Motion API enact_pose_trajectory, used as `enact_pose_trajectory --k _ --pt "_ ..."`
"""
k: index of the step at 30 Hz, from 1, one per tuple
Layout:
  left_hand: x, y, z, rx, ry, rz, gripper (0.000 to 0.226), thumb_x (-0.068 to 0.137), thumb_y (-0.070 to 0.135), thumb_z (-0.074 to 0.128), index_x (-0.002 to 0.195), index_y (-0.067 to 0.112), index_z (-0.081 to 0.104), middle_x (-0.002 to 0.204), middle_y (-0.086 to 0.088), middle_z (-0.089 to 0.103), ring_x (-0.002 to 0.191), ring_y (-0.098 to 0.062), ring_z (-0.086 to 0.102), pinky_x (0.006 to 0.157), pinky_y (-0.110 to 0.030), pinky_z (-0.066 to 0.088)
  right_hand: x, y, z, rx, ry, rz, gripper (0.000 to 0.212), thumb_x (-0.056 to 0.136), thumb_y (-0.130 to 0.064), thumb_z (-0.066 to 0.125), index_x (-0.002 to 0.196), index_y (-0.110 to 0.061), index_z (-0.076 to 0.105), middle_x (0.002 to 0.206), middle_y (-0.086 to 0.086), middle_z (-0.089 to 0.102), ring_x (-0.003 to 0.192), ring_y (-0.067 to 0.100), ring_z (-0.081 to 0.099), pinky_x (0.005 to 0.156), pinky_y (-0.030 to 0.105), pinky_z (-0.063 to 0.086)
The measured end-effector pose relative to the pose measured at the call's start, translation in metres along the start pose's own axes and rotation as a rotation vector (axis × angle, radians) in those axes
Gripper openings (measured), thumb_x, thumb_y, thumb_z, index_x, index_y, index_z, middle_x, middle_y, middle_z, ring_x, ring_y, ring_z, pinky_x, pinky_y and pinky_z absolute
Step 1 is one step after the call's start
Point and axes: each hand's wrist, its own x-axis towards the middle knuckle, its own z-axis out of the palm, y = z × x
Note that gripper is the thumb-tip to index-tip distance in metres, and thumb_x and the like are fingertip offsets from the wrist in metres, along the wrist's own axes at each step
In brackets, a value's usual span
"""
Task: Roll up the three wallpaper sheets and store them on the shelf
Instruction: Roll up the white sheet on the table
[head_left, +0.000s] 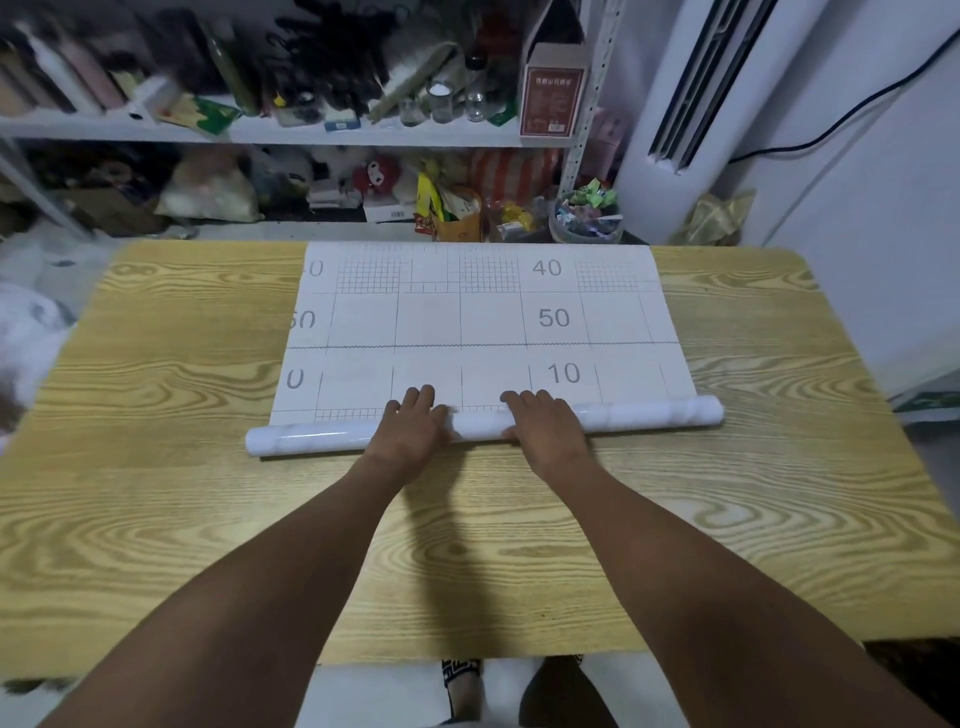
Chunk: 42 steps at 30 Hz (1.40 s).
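**Pressing a part-rolled wallpaper sheet at mid-table**

The left hand and right hand lie flat on the roll of a wallpaper sheet. Each grip is slack, with fingers straight and clasping nothing. The unrolled part reaches the far edge of the table, and bare wood lies to the left, right and near. The sheet's left edge cuts off its numerals. The shelf beyond is blurred clutter.

wallpaper sheet backing: 40, 50, 10 | red box label: unreadable
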Motion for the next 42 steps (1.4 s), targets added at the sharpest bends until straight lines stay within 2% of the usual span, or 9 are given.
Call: enact_pose_trajectory --k 6,10,18,21,25,32,35,39,42 --pt "0.004 0.002 0.003 0.04 -0.026 -0.023 0.049 0.09 0.009 0.051 0.136 0.012 0.034 0.131 -0.009 0.037 0.121 -0.028 0.035 0.093 -0.037 0.036 -0.002 0.0 -0.002 0.007 -0.001 -0.005 0.025 0.099 -0.017 0.045 0.124 -0.013 0.045 0.114 0.006 0.057 0.106 0.026 0.049 0.085 0.033 0.036" --pt "0.005 0.002 0.0 -0.033 -0.008 -0.003 0.042 0.091 0.013 0.052 0.129 0.012 0.036 0.126 -0.007 0.043 0.117 -0.026 0.039 0.087 -0.035 0.037 -0.003 0.0 0.007 0.047 0.013 0.021 0.024 0.101 -0.018 0.04 0.123 -0.014 0.048 0.118 0.005 0.055 0.108 0.027 0.046 0.088 0.032 0.036" --pt "0.005 0.006 -0.011 -0.066 -0.074 0.016 0.035 0.093 0.006 0.039 0.128 0.009 0.039 0.128 -0.011 0.039 0.119 -0.028 0.037 0.089 -0.036 0.036 0.001 -0.011 0.008 -0.052 -0.001 0.073 0.053 0.093 -0.048 0.05 0.127 -0.009 0.046 0.132 0.007 0.04 0.118 0.027 0.038 0.097 0.035 0.034" --pt "0.007 0.006 -0.008 -0.055 -0.048 0.004 0.032 0.094 0.005 0.038 0.126 0.008 0.042 0.128 -0.013 0.036 0.114 -0.029 0.038 0.087 -0.035 0.036 0.004 -0.011 0.007 -0.046 -0.016 0.042 0.057 0.089 -0.042 0.06 0.134 -0.013 0.039 0.131 0.005 0.043 0.119 0.026 0.04 0.096 0.035 0.035" --pt "0.01 0.007 -0.007 0.01 -0.043 0.027 0.04 0.093 0.002 0.038 0.132 0.009 0.038 0.13 -0.011 0.037 0.118 -0.028 0.038 0.095 -0.035 0.033 0.006 -0.008 0.004 -0.048 0.017 0.049 0.04 0.093 -0.032 0.057 0.124 -0.012 0.042 0.121 0.005 0.052 0.113 0.025 0.046 0.09 0.033 0.036" --pt "0.004 0.011 -0.003 -0.031 -0.048 0.023 0.037 0.1 0.028 0.036 0.133 0.012 0.034 0.13 -0.009 0.043 0.119 -0.027 0.04 0.097 -0.037 0.031 0.003 -0.003 0.001 -0.046 -0.027 0.01 0.029 0.099 -0.029 0.046 0.124 -0.014 0.05 0.127 0.004 0.048 0.114 0.026 0.045 0.091 0.035 0.035" --pt "0.007 0.016 -0.005 -0.021 -0.068 -0.001 0.056 0.091 0.05 0.047 0.132 0.012 0.038 0.131 -0.008 0.037 0.124 -0.028 0.035 0.099 -0.039 0.031 0.0 -0.003 0.0 -0.091 -0.009 0.009 0.031 0.1 -0.031 0.041 0.123 -0.012 0.052 0.133 0.004 0.039 0.118 0.029 0.038 0.092 0.037 0.036" --pt "0.012 0.02 -0.002 0.013 -0.041 -0.009 0.041 0.092 0.021 0.051 0.13 0.011 0.04 0.13 -0.01 0.038 0.124 -0.03 0.035 0.095 -0.038 0.034 -0.001 -0.003 0.001 -0.102 -0.039 0.004 0.032 0.102 -0.029 0.037 0.126 -0.012 0.049 0.131 0.005 0.041 0.119 0.029 0.037 0.092 0.038 0.035" --pt "0.013 0.019 -0.003 -0.012 -0.048 -0.012 0.038 0.093 0.016 0.048 0.13 0.01 0.042 0.129 -0.01 0.041 0.122 -0.029 0.035 0.092 -0.036 0.034 -0.001 -0.003 0.003 -0.069 -0.027 -0.006 0.036 0.102 -0.026 0.036 0.135 -0.014 0.039 0.132 0.006 0.043 0.121 0.028 0.037 0.093 0.039 0.035"
